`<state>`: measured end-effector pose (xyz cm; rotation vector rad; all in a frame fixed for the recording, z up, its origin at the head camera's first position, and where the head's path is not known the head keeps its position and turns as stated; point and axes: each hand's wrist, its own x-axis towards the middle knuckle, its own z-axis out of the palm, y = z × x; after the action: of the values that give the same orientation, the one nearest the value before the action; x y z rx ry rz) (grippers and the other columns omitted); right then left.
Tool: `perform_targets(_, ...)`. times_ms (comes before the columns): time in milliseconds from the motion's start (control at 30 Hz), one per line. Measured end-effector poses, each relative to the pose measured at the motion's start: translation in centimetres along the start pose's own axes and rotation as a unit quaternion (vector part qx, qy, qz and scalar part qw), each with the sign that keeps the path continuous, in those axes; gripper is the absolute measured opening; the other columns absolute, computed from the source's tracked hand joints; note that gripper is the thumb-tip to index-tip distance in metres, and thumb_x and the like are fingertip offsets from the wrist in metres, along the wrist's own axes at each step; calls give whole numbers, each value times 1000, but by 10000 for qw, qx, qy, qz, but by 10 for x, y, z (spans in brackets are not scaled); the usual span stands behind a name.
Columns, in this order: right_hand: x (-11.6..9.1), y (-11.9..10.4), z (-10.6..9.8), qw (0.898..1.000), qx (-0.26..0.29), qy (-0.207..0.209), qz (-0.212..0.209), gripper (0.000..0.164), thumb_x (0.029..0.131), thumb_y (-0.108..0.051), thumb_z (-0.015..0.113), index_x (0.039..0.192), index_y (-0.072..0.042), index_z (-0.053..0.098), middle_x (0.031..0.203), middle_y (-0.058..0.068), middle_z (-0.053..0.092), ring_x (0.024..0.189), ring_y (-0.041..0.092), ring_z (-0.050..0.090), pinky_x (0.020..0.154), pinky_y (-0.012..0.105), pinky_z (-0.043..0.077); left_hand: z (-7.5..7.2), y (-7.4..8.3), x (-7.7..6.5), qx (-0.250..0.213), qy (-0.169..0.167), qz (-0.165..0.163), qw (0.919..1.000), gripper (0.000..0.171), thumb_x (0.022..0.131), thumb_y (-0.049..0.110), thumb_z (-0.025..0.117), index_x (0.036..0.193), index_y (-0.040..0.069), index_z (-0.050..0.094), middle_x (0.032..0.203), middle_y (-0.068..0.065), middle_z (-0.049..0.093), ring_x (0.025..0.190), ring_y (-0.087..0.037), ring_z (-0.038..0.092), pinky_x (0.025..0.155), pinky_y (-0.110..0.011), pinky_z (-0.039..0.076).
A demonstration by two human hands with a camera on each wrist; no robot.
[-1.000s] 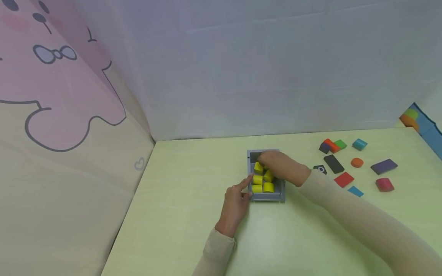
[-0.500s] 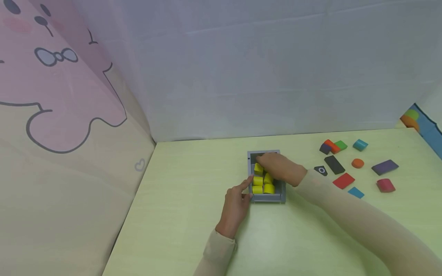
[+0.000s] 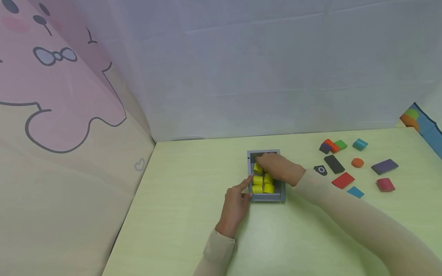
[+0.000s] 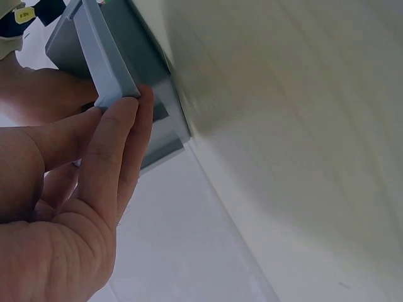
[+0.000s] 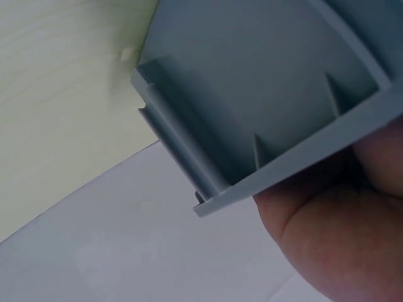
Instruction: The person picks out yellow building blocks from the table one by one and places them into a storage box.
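Note:
A grey box [image 3: 265, 198] stands on the table with several yellow blocks [image 3: 257, 180] inside. My left hand [image 3: 233, 207] holds the box at its near left corner, its index finger along the left side; in the left wrist view, fingertips [image 4: 119, 110] and thumb meet at the box rim. My right hand [image 3: 281, 168] reaches over the right wall into the back part of the box, just above the yellow blocks. Its fingertips are hidden, so whether they pinch a block does not show. In the right wrist view, the box wall [image 5: 239, 75] covers most of that hand.
Right of the box lie scattered loose pieces: a black block [image 3: 334, 164], a red block [image 3: 343, 180], a purple block [image 3: 385, 166], a pink block [image 3: 385, 184], an orange disc [image 3: 357, 163] and a teal block [image 3: 360, 144]. White cloth [image 3: 241, 76] hangs behind the table.
My right hand has shifted slightly left inside the box. A yellow block beneath it has turned and slid a little nearer. My left hand stays in place on the box.

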<state>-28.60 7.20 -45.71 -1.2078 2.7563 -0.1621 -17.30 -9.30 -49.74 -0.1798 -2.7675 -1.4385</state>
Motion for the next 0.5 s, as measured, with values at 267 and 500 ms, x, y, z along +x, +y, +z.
perform_targets(267, 0, -1, -4, 9998, -12, -184, 76, 13, 83, 4, 59, 88, -5, 52, 73, 2, 50, 65, 15, 46, 64, 31, 47, -1, 4, 1, -12, -8, 125, 9999, 60, 83, -3, 61, 132, 28, 45, 131, -1, 47, 56, -6, 57, 46, -22, 41)
perform_targets(500, -3, -1, -7, 9997, 102, -206, 69, 14, 84, 5, 57, 85, -7, 50, 72, 0, 48, 66, 15, 45, 65, 31, 46, 0, 5, 1, -33, -28, 114, 9999, 59, 84, -2, 61, 133, 27, 45, 131, -3, 46, 53, -9, 57, 43, -21, 36)
